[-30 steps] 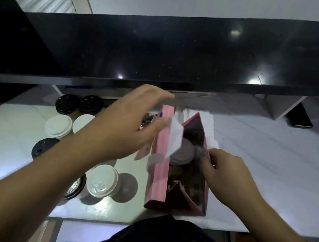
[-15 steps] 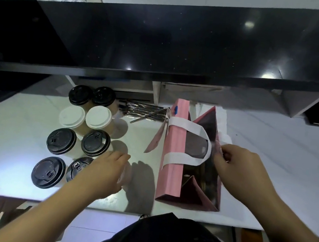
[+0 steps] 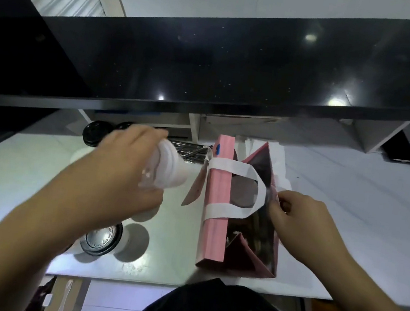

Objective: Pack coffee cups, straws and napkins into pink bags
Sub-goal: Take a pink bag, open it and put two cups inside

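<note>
view from above a white tabletop (image 3: 347, 213), looking down at a person's two bare hands; the left hand (image 3: 128, 171) is lifted above the tabletop with its fingers curled round a coffee cup with a white lid (image 3: 170, 169), the cup tilted so the lid points toward the bag, just to the left of it and not yet inside; the right hand (image 3: 297, 219) pinches the right edge of the pink bag (image 3: 214, 224) between thumb and fingertips, holding its mouth wide; the bag stands upright near the front edge of the tabletop, its white handle (image 3: 236, 168) looped across the opening; a round dark lid shape shows down inside the bag, though the interior is too dim to make out more; behind the left hand, a black-lidded cup (image 3: 94, 132) stands at the back; another cup with a black lid (image 3: 103, 239) stands near the front, partly under the left forearm; a bundle of wrapped straws (image 3: 189, 150) lies at the back, just left of the bag; white napkins (image 3: 281, 155) lie behind the bag; a glossy black shelf (image 3: 236, 68) overhangs the back of the tabletop.
</note>
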The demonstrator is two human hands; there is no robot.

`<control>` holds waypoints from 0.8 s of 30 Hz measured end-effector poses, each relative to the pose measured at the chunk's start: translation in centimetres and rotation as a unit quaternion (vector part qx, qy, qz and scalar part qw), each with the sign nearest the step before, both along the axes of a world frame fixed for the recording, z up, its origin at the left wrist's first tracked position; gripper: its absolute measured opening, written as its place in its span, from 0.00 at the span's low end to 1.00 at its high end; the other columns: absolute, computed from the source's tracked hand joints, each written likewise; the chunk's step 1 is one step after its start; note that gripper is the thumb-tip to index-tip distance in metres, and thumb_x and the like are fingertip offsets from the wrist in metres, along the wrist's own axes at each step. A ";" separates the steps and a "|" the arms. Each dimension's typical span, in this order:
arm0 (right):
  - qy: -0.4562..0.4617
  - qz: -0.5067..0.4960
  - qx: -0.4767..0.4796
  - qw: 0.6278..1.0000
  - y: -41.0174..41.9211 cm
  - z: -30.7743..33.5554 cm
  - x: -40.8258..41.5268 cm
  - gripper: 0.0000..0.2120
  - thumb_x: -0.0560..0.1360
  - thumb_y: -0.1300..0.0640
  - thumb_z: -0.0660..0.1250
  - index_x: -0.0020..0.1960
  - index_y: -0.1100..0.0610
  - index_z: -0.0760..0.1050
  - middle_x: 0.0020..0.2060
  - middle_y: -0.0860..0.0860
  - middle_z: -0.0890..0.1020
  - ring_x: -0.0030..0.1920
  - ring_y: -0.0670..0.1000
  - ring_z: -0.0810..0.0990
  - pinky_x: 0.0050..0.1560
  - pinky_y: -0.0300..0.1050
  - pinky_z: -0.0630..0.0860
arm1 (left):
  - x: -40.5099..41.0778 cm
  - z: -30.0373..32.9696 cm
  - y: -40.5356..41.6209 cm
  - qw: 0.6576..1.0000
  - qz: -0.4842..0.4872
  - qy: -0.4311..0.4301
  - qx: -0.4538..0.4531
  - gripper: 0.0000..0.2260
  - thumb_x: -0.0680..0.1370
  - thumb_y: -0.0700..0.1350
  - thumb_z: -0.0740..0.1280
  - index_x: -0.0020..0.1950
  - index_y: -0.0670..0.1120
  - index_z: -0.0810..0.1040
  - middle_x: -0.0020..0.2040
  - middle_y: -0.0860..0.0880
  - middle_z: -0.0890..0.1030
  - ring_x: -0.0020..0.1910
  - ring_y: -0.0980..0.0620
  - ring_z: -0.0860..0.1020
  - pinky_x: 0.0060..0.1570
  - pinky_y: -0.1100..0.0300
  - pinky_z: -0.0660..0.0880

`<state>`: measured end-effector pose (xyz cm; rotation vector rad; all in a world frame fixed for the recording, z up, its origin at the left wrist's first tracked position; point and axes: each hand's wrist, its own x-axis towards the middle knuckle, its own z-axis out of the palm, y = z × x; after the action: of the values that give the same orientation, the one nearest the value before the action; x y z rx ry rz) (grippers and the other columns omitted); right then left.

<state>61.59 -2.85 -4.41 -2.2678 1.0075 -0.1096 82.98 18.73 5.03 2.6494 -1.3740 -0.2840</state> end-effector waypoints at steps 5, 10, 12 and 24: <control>0.026 0.006 0.028 0.999 0.1 0.6 -0.2 0.18 0.83 0.46 0.61 0.35 0.47 0.71 0.27 0.45 0.75 0.27 0.45 0.74 0.28 0.36 0.62 | -3.6 6.3 -3.3 0.986 -0.084 -0.022 -0.145 0.42 0.67 0.62 0.71 0.79 0.59 0.62 0.73 0.60 0.64 0.71 0.54 0.67 0.64 0.58 0.66; 0.018 0.014 0.040 0.999 -0.4 0.8 -1.1 0.21 0.83 0.41 0.59 0.37 0.50 0.76 0.28 0.48 0.79 0.28 0.48 0.77 0.28 0.44 0.69 | -6.0 4.1 -7.9 0.978 -0.183 0.035 -0.091 0.41 0.69 0.62 0.70 0.80 0.62 0.58 0.71 0.63 0.60 0.70 0.60 0.65 0.64 0.62 0.69; 0.025 0.010 0.025 0.999 -0.6 0.8 -1.4 0.21 0.83 0.44 0.59 0.37 0.54 0.75 0.29 0.50 0.79 0.30 0.51 0.77 0.31 0.49 0.71 | -6.1 2.4 -9.3 0.978 -0.202 0.046 -0.038 0.43 0.71 0.58 0.72 0.82 0.59 0.55 0.74 0.62 0.60 0.73 0.58 0.63 0.64 0.63 0.67; 0.029 -0.011 0.017 0.999 -1.6 0.6 -2.1 0.19 0.82 0.52 0.61 0.34 0.57 0.68 0.27 0.52 0.74 0.30 0.53 0.72 0.30 0.49 0.64 | -7.1 -7.0 -14.0 0.939 -0.308 0.058 0.144 0.27 0.69 0.59 0.76 0.64 0.52 0.73 0.59 0.53 0.76 0.54 0.50 0.79 0.52 0.53 0.79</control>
<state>59.44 -4.41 -3.78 -2.2419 1.0557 -0.0361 75.90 4.77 -2.01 2.2613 -2.2347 -0.7453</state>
